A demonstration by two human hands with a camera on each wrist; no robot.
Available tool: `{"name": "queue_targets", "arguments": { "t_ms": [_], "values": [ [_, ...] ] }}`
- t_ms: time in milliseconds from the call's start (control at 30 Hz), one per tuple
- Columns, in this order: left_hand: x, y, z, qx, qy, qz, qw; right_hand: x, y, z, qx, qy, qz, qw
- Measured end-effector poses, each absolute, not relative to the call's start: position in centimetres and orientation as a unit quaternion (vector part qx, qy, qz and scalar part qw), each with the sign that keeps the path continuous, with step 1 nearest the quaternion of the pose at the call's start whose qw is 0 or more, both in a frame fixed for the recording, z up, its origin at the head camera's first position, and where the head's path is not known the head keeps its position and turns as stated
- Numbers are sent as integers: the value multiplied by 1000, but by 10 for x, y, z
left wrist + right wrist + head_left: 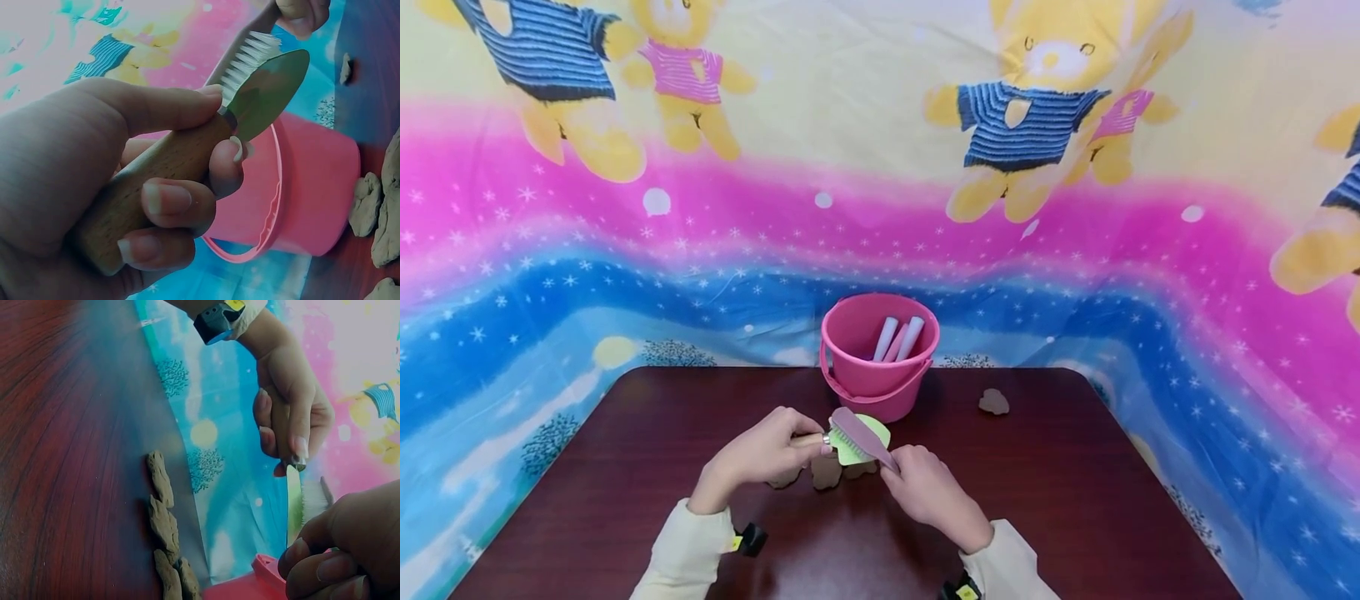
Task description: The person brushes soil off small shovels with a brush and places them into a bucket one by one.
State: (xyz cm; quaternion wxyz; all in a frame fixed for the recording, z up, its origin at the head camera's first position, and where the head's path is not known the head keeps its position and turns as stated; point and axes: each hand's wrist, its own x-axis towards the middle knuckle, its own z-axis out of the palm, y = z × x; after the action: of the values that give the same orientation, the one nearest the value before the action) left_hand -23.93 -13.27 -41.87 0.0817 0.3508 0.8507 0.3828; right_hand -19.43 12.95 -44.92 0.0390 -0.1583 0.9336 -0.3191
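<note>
My left hand [760,450] grips the wooden handle [162,165] of a small hand trowel with a light green blade [278,94]. In my right hand [928,487] is a mauve brush [857,433], held by its handle. The brush's white bristles [250,59] lie along the face of the blade, and its head covers part of the green in the head view. Both tools are up above the table, just in front of a pink bucket [880,404]. Behind the trowel and brush, several brown clay-like lumps [826,473] lie on the table, partly hidden in the head view.
The pink bucket stands at the back of the dark wooden table [1037,500], with white and pink handles [910,339] sticking up inside it. One more brown lump [994,402] lies at the back right. A printed bear cloth [805,242] hangs around the table's back and sides.
</note>
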Motion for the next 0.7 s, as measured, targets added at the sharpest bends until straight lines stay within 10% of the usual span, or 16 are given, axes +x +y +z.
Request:
{"name": "queue_targets", "arguments": {
  "t_ms": [700],
  "values": [
    [-238, -165, -405, 340, 846, 405, 71, -209, 147, -460, -124, 934, -331, 43]
  ]
}}
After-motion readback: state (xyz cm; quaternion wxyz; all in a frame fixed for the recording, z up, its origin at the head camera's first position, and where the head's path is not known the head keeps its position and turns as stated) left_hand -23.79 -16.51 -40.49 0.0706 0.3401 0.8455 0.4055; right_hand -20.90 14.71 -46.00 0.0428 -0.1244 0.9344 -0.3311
